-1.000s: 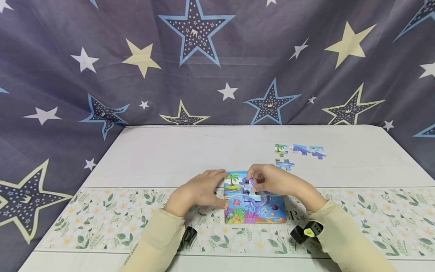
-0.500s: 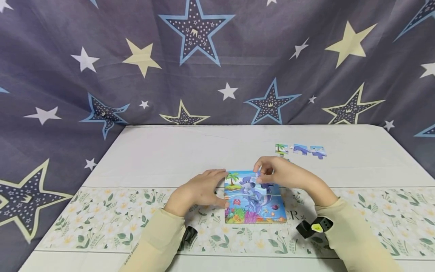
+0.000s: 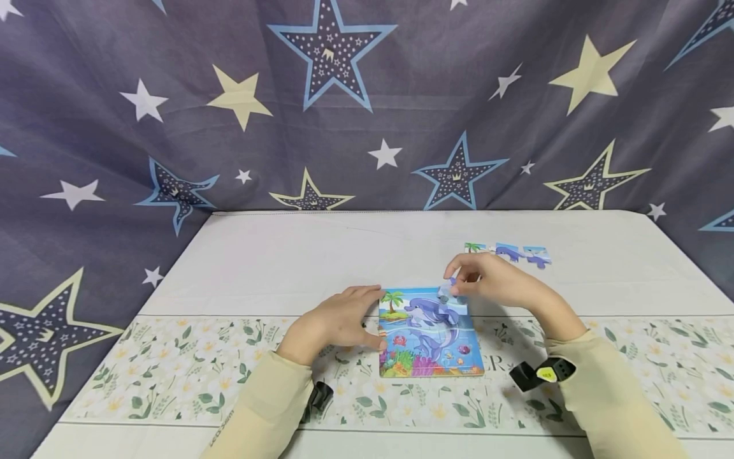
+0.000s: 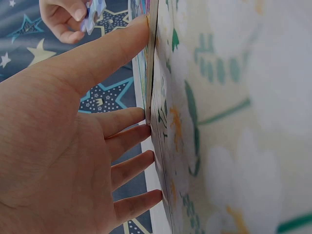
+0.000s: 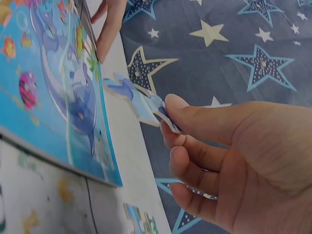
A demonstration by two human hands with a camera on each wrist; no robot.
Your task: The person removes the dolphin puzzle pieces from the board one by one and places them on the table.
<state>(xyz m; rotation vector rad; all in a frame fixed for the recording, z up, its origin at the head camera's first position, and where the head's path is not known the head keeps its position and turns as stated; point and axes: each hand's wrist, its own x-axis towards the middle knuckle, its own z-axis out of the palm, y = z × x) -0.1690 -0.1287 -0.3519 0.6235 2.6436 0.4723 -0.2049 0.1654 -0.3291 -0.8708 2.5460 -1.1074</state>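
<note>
The right hand pinches a puzzle piece near the far right corner of the puzzle board; spread left hand touches its left edge; seemingly carrying, next wanting careful alignment

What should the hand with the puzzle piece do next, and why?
I'd guess the right hand should lay its puzzle piece beside the loose pieces: it pinches that piece in the air near the far right corner of the dolphin board, and the loose ones lie beyond, on the table.
</note>
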